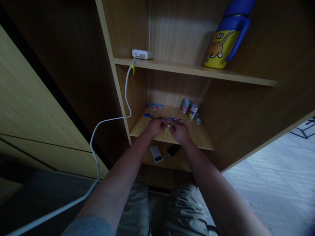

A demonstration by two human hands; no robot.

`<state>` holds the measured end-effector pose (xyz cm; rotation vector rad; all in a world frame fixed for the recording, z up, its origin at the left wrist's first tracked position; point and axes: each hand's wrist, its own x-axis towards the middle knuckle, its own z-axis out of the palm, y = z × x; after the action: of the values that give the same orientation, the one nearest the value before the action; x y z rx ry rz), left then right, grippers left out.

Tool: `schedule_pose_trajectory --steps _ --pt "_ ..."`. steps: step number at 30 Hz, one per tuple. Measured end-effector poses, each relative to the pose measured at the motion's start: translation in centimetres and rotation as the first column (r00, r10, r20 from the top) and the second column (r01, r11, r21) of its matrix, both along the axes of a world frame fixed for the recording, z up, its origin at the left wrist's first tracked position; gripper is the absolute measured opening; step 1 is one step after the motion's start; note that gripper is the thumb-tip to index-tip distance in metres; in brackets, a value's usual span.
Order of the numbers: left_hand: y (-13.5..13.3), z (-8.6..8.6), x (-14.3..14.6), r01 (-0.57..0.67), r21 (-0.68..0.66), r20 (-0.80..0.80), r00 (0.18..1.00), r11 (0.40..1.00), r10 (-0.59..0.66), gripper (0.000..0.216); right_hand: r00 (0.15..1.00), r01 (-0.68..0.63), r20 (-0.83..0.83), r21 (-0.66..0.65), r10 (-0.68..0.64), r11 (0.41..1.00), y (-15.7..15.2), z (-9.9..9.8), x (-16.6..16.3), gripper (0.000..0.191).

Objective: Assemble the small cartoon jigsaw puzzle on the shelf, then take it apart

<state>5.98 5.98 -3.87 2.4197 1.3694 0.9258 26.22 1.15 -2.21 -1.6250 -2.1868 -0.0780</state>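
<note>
Over the middle shelf board, my left hand (157, 126) and my right hand (179, 131) are close together, fingers pinched. Between the fingertips shows a small joined bit of jigsaw puzzle (168, 126), yellow and white; the fingers partly hide it. Behind the hands, loose blue jigsaw pieces (173, 119) lie in a row on the board. A blue-and-yellow patch of jigsaw pieces (148, 116) lies to the left of my left hand. At the back left rests a colourful picture card (155, 106).
Two small printed cans (185, 105) (193, 110) stand at the back right, near metal lids (198, 120). Above, a shelf holds a white charger (142, 54) with a white cable (94, 137) and a blue-yellow bottle (222, 42). Below lie a white power bank (156, 153) and a black phone (173, 149).
</note>
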Motion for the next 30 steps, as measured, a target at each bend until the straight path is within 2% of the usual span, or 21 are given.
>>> schedule_pose_trajectory --steps 30 --pt "-0.07 0.13 -0.05 0.005 0.003 0.015 1.000 1.000 -0.005 0.011 1.000 0.009 -0.009 0.013 -0.009 1.000 0.05 -0.27 -0.02 0.026"
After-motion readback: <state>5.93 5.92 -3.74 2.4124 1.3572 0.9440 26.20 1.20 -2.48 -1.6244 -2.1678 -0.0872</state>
